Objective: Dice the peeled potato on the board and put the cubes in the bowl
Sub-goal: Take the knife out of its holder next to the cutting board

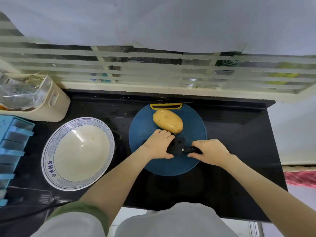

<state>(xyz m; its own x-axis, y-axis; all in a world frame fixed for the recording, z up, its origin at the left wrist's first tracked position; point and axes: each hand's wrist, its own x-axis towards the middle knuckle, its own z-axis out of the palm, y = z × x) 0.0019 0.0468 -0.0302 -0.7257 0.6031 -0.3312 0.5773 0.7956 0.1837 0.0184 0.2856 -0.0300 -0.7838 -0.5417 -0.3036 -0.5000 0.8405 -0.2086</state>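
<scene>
A whole peeled yellow potato [168,120] lies on the far part of a round dark blue cutting board [191,124] with a yellow handle slot. Nearer to me on the board lies a black knife [177,147]. My left hand [159,145] grips the wide black blade part, fingers curled over its far edge and thumb at its near edge. My right hand [211,152] grips the black handle. A wide, empty white bowl [77,153] with a blue patterned rim stands to the left of the board.
The board and bowl sit on a black countertop [239,151]. A beige bin [46,103] with plastic bags stands at the back left, a blue rack [10,151] at the far left. A striped glass panel runs behind the counter.
</scene>
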